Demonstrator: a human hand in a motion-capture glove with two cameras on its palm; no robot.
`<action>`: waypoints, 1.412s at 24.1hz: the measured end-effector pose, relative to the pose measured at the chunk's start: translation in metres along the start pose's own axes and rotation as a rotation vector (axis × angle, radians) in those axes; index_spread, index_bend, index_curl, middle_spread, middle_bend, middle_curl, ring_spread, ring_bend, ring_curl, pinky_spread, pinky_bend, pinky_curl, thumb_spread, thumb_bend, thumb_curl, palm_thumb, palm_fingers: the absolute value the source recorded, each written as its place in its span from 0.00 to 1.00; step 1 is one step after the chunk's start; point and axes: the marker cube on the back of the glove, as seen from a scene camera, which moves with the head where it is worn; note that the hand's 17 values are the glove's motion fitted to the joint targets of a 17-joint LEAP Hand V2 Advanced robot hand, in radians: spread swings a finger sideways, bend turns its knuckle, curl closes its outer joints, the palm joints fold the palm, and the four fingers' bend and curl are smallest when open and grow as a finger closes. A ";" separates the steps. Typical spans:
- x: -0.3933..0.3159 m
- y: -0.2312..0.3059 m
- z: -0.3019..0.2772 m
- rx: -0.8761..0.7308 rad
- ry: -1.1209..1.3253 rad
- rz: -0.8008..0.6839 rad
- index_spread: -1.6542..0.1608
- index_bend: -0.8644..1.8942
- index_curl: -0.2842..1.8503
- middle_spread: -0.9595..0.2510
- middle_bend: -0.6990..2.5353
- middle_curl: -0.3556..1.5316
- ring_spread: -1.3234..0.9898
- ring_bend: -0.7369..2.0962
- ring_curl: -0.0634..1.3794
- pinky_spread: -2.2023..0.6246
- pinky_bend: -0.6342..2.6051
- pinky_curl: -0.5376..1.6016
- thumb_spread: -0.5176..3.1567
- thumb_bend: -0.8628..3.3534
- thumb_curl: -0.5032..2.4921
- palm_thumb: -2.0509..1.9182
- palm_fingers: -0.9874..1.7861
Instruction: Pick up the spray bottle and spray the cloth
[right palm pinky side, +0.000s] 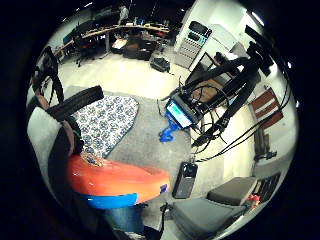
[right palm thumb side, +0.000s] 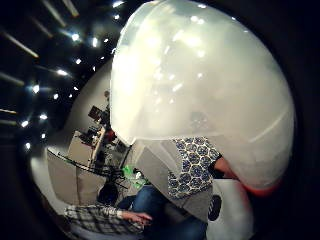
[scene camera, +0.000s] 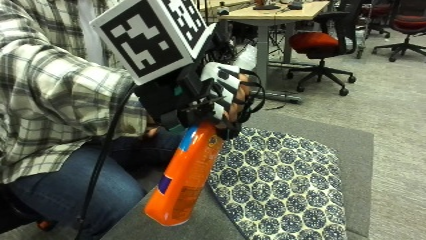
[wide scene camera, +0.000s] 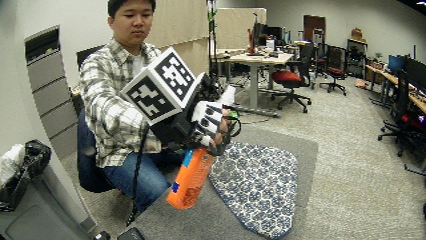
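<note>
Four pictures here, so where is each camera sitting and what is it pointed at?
Little-finger palm view: on the hand, facing bottle, cloth; black straps show.
Thumb palm view: on the hand, pale bottle top fills it; sleeve below.
Outside view: beside the table, facing the hand gripping the bottle; shirt, jeans show.
Wide outside view: across the table, whole person.
All share the cloth.

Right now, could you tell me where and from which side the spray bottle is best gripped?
Grip the spray bottle at its top, as the gloved right hand does now. The orange body hangs tilted off the table beside the cloth, so its neck seems the handiest hold.
</note>
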 end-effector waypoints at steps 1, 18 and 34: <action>-0.001 -0.002 0.003 -0.012 0.023 -0.006 0.77 0.42 0.42 0.68 0.37 0.47 0.49 0.45 0.37 0.72 0.36 0.44 0.22 0.20 0.42 0.78 0.83; -0.053 -0.020 0.063 -0.186 0.355 -0.140 0.77 0.41 0.42 0.69 0.37 0.48 0.49 0.45 0.37 0.72 0.36 0.44 0.22 0.20 0.42 0.78 0.83; -0.059 -0.028 0.110 -0.325 0.670 -0.247 0.77 0.41 0.43 0.69 0.37 0.48 0.49 0.45 0.37 0.72 0.36 0.44 0.23 0.20 0.42 0.78 0.82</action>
